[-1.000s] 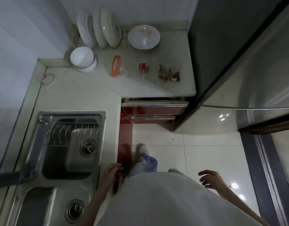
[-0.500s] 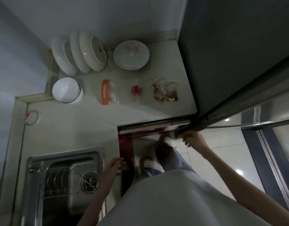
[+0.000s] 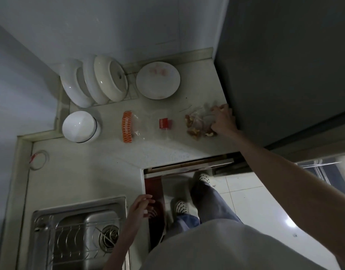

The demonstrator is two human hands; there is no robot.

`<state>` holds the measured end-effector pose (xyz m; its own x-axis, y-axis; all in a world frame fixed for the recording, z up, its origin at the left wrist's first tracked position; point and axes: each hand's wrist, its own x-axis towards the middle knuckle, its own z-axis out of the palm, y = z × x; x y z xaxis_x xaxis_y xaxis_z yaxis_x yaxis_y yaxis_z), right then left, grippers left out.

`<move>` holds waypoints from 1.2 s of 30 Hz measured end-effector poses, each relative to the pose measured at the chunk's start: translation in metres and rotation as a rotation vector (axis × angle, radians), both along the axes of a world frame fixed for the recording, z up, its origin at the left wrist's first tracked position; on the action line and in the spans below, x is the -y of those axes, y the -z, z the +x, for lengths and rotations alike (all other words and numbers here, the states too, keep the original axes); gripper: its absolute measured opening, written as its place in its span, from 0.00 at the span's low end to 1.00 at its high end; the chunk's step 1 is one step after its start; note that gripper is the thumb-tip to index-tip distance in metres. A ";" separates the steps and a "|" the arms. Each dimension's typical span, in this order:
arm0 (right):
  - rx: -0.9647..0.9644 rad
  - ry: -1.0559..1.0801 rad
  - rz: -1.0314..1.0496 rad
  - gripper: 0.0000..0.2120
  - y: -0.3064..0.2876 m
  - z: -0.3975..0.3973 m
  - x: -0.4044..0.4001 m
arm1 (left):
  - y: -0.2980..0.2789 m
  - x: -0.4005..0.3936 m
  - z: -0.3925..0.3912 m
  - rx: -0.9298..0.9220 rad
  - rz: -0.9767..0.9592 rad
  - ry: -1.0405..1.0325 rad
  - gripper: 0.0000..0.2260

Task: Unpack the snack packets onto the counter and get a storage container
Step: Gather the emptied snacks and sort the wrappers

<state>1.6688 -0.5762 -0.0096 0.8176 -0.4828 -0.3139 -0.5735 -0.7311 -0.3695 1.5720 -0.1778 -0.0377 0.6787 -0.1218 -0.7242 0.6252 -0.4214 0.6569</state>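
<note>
Head view, looking down: the right hand (image 3: pixel 222 120) reaches far across the bench (image 3: pixel 164 149), its grip resting on the clear nut packet (image 3: pixel 199 123) beside the fridge (image 3: pixel 284 65); whether fingers pinch it is unclear. The left hand (image 3: pixel 141 206) hangs loosely curled, holding nothing, well apart near the sink (image 3: pixel 80 240), so the right is nearer.

single head cam, wide-angle, looks steeply down over counter (image 3: pixel 160 152) corner, sink (image 3: pixel 78 236) & floor (image 3: pixel 265 207)

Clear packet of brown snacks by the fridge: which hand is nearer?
Right. The right hand rests on the clear packet of brown snacks at the counter's far end. The left hand hangs open near the counter edge by the sink, well short of it.
</note>
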 end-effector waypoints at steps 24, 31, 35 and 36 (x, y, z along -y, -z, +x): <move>0.313 -0.629 0.058 0.11 -0.132 -0.042 -0.088 | -0.134 0.102 0.085 0.915 -0.014 0.525 0.25; 0.510 -0.472 0.158 0.23 -0.165 -0.062 -0.110 | -0.170 0.111 0.087 1.053 -0.082 0.495 0.12; 0.647 -0.383 0.177 0.09 -0.171 -0.071 -0.116 | -0.174 0.105 0.081 1.162 -0.057 0.428 0.09; 0.683 -0.375 0.173 0.06 -0.172 -0.073 -0.116 | -0.175 0.104 0.080 1.191 -0.056 0.419 0.08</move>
